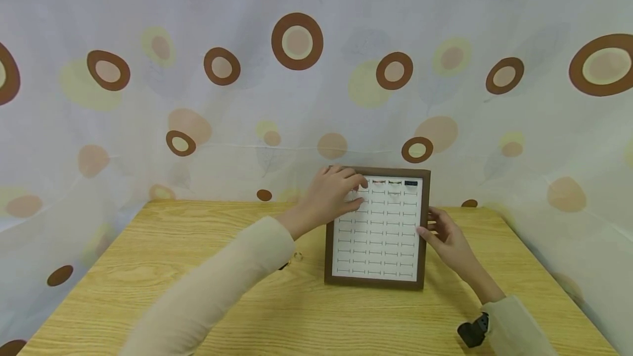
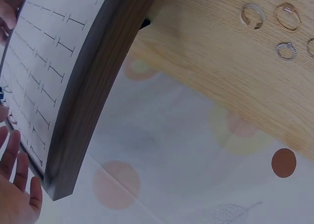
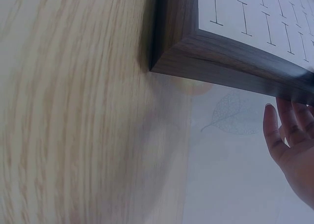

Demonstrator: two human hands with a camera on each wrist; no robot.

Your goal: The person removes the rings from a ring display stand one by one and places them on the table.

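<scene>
The frame (image 2: 98, 81) is dark brown with wood grain in deeper streaks. Its panel (image 1: 377, 238) is white, ruled in a grid of short black lines, each with a crossbar at both ends. In the top row, the strip (image 1: 411, 183) is navy. The gold ring (image 2: 288, 8) is yellowish; the smallest ring (image 2: 289, 46), silver. The table (image 1: 198, 224) is yellow-tan with fine, darker grain. The curtain (image 1: 346, 15) is whitish, printed with brown hoops around cream or pinkish centres, solid brown ovals, soft yellow and peach blotches, and faint grey leaves. The sleeves (image 1: 222, 279) are plain cream.
</scene>
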